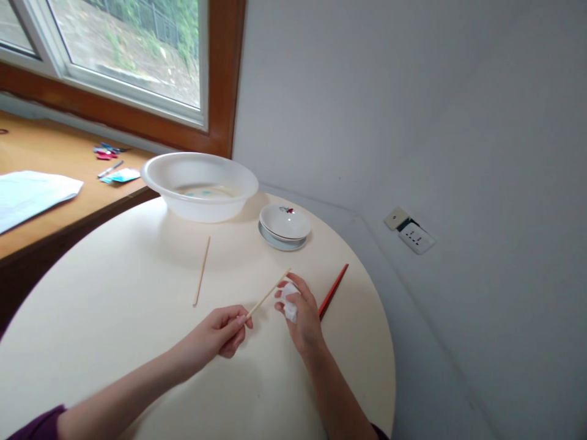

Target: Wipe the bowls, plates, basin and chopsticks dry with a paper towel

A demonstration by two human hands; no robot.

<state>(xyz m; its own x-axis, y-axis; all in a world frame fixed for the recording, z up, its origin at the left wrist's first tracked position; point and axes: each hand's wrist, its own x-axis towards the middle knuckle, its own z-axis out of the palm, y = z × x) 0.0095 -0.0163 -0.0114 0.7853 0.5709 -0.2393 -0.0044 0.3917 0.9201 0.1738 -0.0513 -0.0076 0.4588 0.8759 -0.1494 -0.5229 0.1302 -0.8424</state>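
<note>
Our left hand (228, 330) pinches a slim pale-wood stick (270, 293), tip toward one-thirty, beside our half-curled right hand (305, 321) holding wadded white tissue (290, 304).

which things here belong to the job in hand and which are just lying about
In the job:
- pale stick in the left hand
- white tissue-like wad in the right hand
- probably the loose pale stick
- possibly the red item, stacked dishes, basin

Apparently just lying about, on the side desk:
- large pale sheet
- pen
</note>
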